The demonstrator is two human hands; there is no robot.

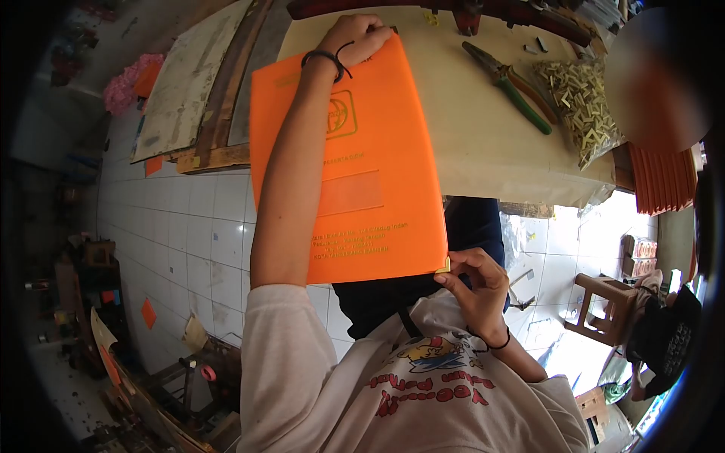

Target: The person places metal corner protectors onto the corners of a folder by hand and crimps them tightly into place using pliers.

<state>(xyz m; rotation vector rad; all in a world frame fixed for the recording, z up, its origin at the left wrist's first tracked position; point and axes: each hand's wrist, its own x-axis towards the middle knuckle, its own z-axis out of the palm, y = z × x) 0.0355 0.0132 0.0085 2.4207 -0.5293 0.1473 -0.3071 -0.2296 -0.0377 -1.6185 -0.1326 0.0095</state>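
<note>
An orange folder (411, 151) with gold print and a clear window is held at a tilt over the near edge of the worktable. My left hand (356, 36) is closed on its far right corner, with the forearm lying across the cover. At the near right corner, my right hand (479, 281) pinches a small gold metal corner piece (444, 266) that sits on the folder's tip. Green-handled pliers (521, 90) lie on the table to the right of the folder. Beside them is a clear bag (578, 102) full of gold metal corner pieces.
Brown paper covers the worktable (483, 162). A dark red metal bar (468, 9) runs along its far side. Stacked orange folders (663, 181) stand at the right. A wooden stool (600, 306) and a person in dark clothing (668, 332) are on the right.
</note>
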